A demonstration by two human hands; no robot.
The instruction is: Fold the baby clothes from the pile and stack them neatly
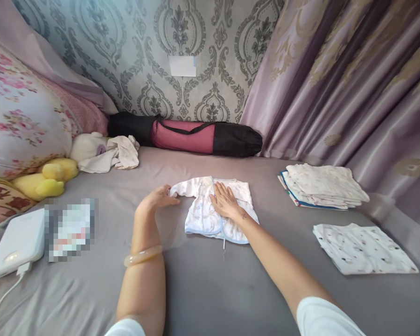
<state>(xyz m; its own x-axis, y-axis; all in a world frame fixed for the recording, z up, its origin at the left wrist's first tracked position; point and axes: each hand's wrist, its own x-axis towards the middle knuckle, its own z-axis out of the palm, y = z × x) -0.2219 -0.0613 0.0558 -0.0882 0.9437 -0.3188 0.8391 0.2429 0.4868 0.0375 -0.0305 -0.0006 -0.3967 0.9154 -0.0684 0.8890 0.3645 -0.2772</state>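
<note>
A small white baby shirt (199,215) with a faint print and light blue trim lies on the bed in front of me. Its left sleeve stretches out sideways; the other sleeve does not show on the right. At the outstretched cuff is my left hand (160,196), its thumb apart from the fingers; the fingertips are partly hidden by the sleeve end. My right hand (227,201) rests flat on the shirt's chest, fingers extended. A thin white tie hangs from the lower hem.
Folded clothes (324,184) are stacked at the right, with a folded printed cloth (366,249) nearer. A black and pink roll bag (184,136) lies along the wall. Left are plush toys (51,177), a crumpled cloth (121,151), a white cabled device (19,242) and a blurred packet (72,228).
</note>
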